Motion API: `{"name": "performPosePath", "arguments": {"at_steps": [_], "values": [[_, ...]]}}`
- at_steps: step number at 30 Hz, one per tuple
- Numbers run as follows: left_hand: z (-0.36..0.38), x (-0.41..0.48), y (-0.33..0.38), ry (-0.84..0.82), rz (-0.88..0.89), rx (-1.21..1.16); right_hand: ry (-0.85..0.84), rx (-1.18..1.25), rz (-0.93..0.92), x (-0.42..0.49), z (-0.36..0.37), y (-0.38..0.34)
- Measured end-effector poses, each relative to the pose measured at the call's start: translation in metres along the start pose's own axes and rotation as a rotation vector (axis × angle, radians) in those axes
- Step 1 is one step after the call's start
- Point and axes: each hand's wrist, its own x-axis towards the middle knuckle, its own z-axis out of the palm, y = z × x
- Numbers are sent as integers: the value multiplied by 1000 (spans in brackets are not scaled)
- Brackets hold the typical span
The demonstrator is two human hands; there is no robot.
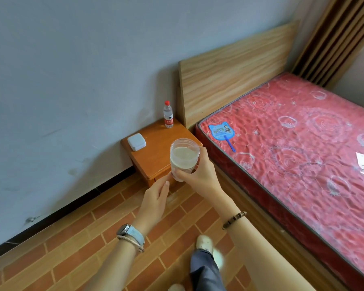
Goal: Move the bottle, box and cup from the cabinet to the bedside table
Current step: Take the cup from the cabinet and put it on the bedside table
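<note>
I hold the open cup (pixel 184 158) over the bedside table's (pixel 156 133) front edge, my right hand (pixel 200 175) wrapped round it and the straight fingers of my left hand (pixel 156 198) touching its base, so any tilt could slop the milky liquid, and a landing too near that edge could tip it.

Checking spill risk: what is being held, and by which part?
The right hand grips the clear cup of milky liquid round its lower wall; the left hand touches its base with fingertips.

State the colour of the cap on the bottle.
The cap on the bottle is red, seen best in the head view.
</note>
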Motion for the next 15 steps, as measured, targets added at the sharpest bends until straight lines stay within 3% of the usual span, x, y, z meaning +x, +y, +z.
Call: {"name": "performPosePath", "arguments": {"at_steps": [15], "values": [[45, 152, 22, 221, -115, -44, -199, -14, -67, 183, -33, 40]]}}
